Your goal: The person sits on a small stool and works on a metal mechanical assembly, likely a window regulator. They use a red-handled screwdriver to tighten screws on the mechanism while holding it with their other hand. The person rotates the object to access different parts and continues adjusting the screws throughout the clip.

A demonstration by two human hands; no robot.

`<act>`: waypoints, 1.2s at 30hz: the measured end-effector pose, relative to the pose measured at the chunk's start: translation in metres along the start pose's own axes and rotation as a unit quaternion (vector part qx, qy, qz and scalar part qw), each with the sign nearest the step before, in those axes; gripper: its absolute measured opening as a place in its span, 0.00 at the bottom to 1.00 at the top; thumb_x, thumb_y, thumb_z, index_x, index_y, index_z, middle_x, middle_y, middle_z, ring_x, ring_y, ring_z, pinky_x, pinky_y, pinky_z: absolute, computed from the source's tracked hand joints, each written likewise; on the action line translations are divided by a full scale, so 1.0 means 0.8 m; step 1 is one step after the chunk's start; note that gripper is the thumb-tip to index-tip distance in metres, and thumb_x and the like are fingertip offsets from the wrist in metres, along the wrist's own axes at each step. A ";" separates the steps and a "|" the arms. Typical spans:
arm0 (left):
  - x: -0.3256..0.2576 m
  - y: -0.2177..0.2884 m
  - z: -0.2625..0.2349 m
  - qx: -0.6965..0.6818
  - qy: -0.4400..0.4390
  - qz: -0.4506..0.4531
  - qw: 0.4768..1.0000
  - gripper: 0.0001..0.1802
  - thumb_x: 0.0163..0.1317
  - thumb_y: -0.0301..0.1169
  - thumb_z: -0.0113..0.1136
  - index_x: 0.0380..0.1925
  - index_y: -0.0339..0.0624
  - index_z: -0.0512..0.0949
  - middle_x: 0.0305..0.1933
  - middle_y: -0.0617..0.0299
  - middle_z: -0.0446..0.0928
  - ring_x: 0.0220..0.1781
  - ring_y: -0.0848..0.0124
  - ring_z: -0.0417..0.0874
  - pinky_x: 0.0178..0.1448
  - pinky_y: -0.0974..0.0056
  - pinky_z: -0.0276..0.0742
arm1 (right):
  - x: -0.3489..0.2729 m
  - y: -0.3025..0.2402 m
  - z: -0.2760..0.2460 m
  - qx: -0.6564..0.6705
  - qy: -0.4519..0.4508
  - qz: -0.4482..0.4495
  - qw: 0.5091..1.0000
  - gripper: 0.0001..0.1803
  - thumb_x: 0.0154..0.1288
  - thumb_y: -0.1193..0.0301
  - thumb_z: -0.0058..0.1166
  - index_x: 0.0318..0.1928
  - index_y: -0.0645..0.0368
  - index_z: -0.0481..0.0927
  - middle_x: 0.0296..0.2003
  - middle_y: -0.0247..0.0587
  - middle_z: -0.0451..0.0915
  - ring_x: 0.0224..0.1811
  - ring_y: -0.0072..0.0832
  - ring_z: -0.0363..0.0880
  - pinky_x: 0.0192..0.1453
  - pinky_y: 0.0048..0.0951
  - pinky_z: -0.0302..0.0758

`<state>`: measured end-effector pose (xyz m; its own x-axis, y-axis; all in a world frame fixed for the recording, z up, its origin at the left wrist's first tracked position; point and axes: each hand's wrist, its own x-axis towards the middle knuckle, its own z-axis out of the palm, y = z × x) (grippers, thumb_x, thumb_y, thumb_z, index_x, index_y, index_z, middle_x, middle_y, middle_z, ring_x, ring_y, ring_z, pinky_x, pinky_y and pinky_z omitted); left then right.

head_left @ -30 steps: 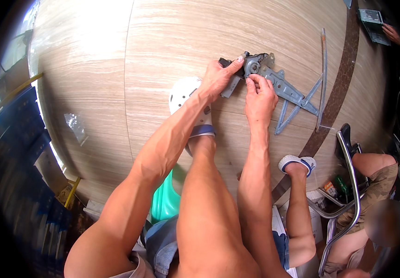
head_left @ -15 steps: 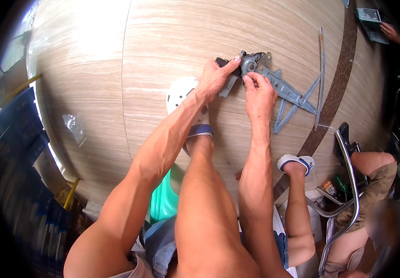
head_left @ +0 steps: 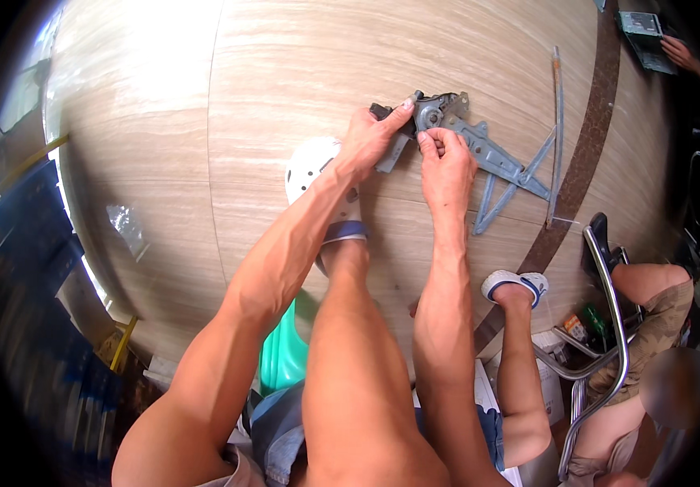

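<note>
A grey metal linkage mechanism (head_left: 502, 166) with crossed arms and a long thin rail lies on the wood-look floor (head_left: 285, 81). My left hand (head_left: 370, 140) rests on its left end, fingers over the black motor part and the round gear housing. My right hand (head_left: 445, 166) pinches something small at the gear housing, right beside the left fingertips. What the fingers pinch is too small to tell. Both forearms reach forward over my knees.
A white round plate (head_left: 309, 166) lies on the floor under my left wrist. A crumpled clear plastic bag (head_left: 128, 226) lies at left. A second person sits at lower right by a chrome chair frame (head_left: 613, 300). Someone's hand holds a flat device (head_left: 646, 32) at top right.
Both hands stay at the gear housing. The right hand's fingers have shifted slightly up and closed tighter at the gear; the mechanism lies where it was.
</note>
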<state>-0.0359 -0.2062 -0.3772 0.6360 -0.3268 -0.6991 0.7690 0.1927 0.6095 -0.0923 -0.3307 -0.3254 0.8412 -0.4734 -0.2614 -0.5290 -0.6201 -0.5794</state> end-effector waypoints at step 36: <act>-0.005 0.003 0.003 0.004 0.011 -0.002 1.000 0.24 0.67 0.50 0.70 0.33 0.36 0.86 0.29 0.64 0.81 0.27 0.78 0.76 0.29 0.68 0.71 | 0.004 -0.001 0.006 0.020 0.004 0.028 0.999 0.14 0.71 0.63 0.62 0.36 0.63 0.83 0.33 0.49 0.83 0.37 0.46 0.83 0.46 0.46 0.76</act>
<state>-0.0366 -0.2066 -0.3721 0.6337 -0.3063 -0.7103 0.7715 0.1834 0.6092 -0.0888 -0.3289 -0.3295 0.8093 -0.5122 -0.2875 -0.5699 -0.5667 -0.5950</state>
